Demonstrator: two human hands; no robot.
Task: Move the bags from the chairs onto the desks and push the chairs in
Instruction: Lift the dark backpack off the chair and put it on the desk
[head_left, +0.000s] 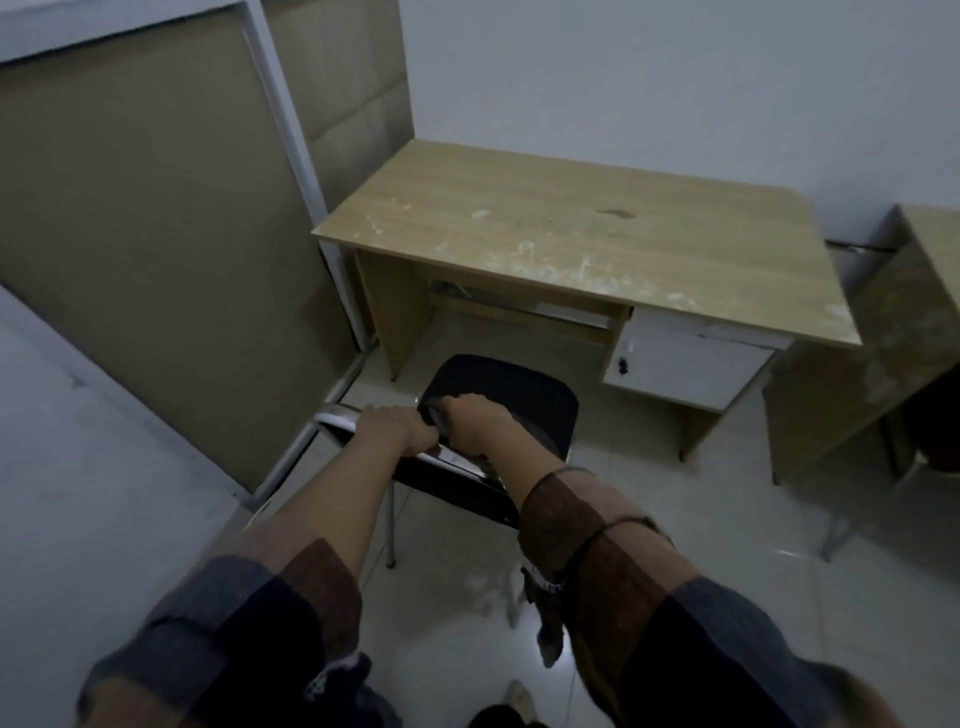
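Observation:
A black chair (511, 397) with metal legs stands on the floor in front of a light wooden desk (571, 234). My left hand (397, 428) and my right hand (475, 426) sit close together, both gripping the top of the chair's backrest. The seat points toward the opening under the desk, a short way out from it. No bag shows on this chair or on the desk top. The desk has a white drawer unit (685, 364) under its right side.
A tan partition panel (156, 249) in a white frame stands on the left, close to the chair. A second desk (914, 322) stands at the right edge, with another chair (935, 447) partly visible under it. The floor is pale and glossy.

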